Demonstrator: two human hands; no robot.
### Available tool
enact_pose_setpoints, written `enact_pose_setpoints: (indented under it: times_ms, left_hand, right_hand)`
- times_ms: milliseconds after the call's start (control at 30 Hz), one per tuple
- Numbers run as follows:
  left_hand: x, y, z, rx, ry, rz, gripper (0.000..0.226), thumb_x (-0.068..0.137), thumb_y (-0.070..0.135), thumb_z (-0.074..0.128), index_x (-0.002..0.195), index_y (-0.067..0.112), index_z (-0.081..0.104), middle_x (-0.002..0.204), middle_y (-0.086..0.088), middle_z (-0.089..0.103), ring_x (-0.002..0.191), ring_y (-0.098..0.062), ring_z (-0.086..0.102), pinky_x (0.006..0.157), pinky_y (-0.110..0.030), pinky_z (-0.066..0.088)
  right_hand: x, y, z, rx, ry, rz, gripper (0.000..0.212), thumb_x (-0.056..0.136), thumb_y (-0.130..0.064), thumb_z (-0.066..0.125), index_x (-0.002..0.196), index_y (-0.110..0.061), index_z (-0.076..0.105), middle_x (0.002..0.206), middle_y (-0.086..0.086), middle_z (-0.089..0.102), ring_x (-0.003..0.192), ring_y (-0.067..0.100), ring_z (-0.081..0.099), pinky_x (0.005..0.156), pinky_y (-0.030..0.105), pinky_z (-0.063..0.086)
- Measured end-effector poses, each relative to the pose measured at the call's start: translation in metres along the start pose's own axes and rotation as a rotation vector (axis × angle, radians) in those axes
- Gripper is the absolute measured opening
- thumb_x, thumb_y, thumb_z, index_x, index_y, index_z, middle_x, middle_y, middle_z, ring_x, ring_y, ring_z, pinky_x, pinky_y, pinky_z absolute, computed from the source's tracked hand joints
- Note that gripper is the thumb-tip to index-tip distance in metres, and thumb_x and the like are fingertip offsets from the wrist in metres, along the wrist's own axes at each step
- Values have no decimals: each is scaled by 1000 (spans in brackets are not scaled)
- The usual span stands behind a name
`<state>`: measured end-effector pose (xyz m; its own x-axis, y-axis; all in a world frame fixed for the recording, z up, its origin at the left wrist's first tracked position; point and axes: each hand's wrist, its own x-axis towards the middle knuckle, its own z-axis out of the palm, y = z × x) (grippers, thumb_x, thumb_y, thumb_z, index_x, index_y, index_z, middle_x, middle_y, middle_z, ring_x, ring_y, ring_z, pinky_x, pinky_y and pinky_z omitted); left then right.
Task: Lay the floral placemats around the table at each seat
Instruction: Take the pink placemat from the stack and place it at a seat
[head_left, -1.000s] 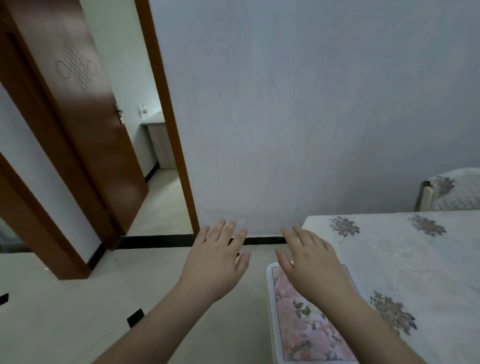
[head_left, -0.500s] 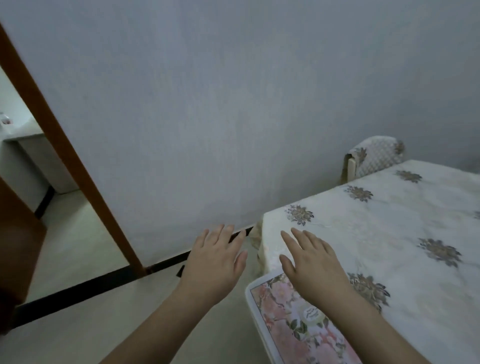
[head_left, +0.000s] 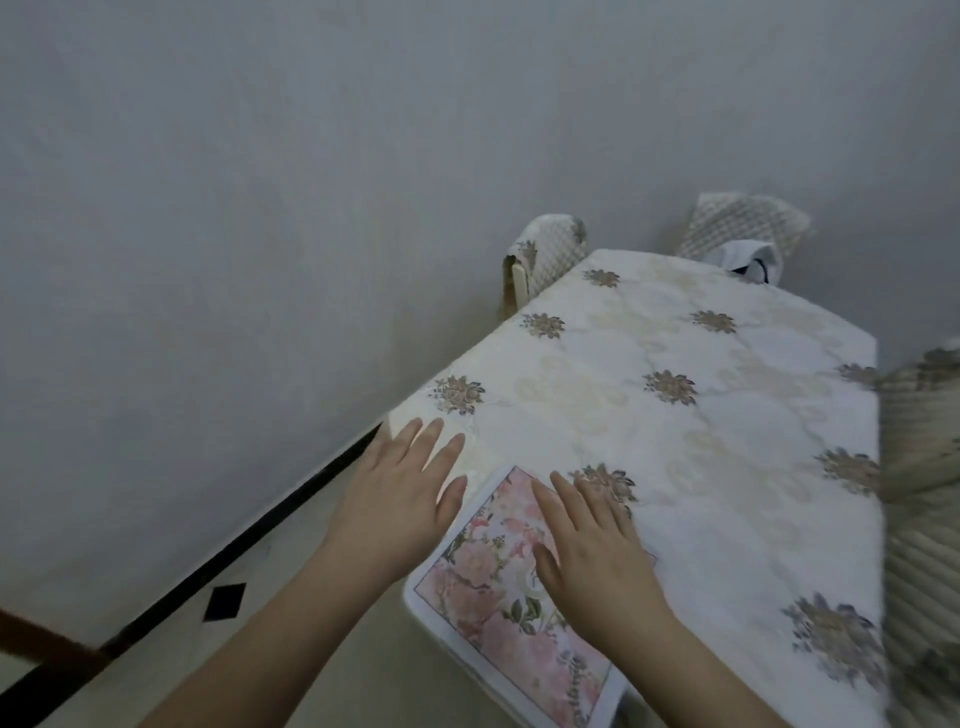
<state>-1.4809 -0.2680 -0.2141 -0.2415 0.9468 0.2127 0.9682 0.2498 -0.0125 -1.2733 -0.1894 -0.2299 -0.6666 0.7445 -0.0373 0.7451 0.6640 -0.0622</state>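
Observation:
A pink floral placemat (head_left: 498, 587) with a white border lies on the near corner of the table (head_left: 691, 415), which wears a white cloth with brown flower motifs. Part of the placemat overhangs the table's near edge. My right hand (head_left: 592, 551) is flat over the placemat, fingers spread, palm down. My left hand (head_left: 400, 499) hovers open just left of the placemat, over the table's corner and the floor. Neither hand grips anything.
A plain grey wall (head_left: 311, 208) runs close along the table's left side. Two chairs with quilted covers (head_left: 550, 254) (head_left: 743, 223) stand at the far end, and another covered chair (head_left: 924, 467) is at the right. Pale floor with black trim (head_left: 223, 571) lies to the left.
The view has swung right, away from the doorway, bringing most of the table into sight. Both hands stay open and have moved over the table's corner with the placemat.

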Motion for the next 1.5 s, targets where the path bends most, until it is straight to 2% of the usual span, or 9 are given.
enact_pose_setpoints:
  times_ms: [233,400,567,700,933,1067,1167,1333,1500]
  left_hand:
    - [30,27,57,-26,-148,134,55,97,45,27,132,21,62,136,-6,61,126,-26,58,99,-48,47]
    - [48,36,81,-34,-195,187,57,97,46,25,137,22,57,142,-5,56,132,-26,52,104,-47,42]
    - [54,42,104,-26,-200,293,53,96,43,30,131,20,62,135,-6,62,126,-26,58,99,-46,48]
    - [58,36,132,-72,-217,415,51,95,40,33,132,20,61,137,-7,60,126,-26,57,104,-42,44]
    - [59,26,181,-145,-307,642,52,95,41,33,138,22,55,145,-4,53,133,-24,51,105,-46,45]
    - [55,13,204,-168,-359,762,55,96,43,35,142,18,51,149,-8,48,138,-28,44,111,-47,28]
    - [46,-1,226,-157,-404,835,56,97,46,34,142,17,51,154,-10,41,143,-31,35,112,-50,24]
    - [36,-13,240,-147,-525,809,58,101,50,25,144,19,49,152,-13,42,140,-34,41,112,-49,23]
    - [39,-19,247,-134,-511,667,64,95,53,32,143,16,50,153,-21,37,140,-35,35,116,-43,15]
  right_hand:
    - [-7,35,60,20,-3,84,59,86,-40,37,137,-17,53,139,7,56,127,31,55,101,50,45]
    - [-4,51,95,60,-41,114,56,86,-41,38,132,-18,60,135,5,60,125,29,57,101,50,46]
    - [-6,54,122,135,-69,216,53,88,-41,38,130,-19,62,131,4,63,120,27,60,98,48,49]
    - [0,52,144,143,-60,286,52,87,-39,41,131,-19,60,133,4,61,122,27,59,99,49,48]
    - [3,27,175,123,-47,495,56,90,-40,40,140,-18,51,145,5,50,134,29,47,111,44,28]
    - [2,11,180,138,-90,569,59,91,-45,40,142,-17,48,149,7,45,139,31,40,111,46,23]
    - [-6,0,191,139,-142,615,64,92,-53,37,145,-18,45,153,7,40,141,31,36,110,47,26]
    - [-12,-6,199,169,-193,676,63,88,-57,39,141,-24,50,149,8,46,137,30,43,110,45,24]
    - [-10,3,205,191,-169,730,62,86,-54,37,141,-27,48,149,10,45,138,30,42,112,43,21]
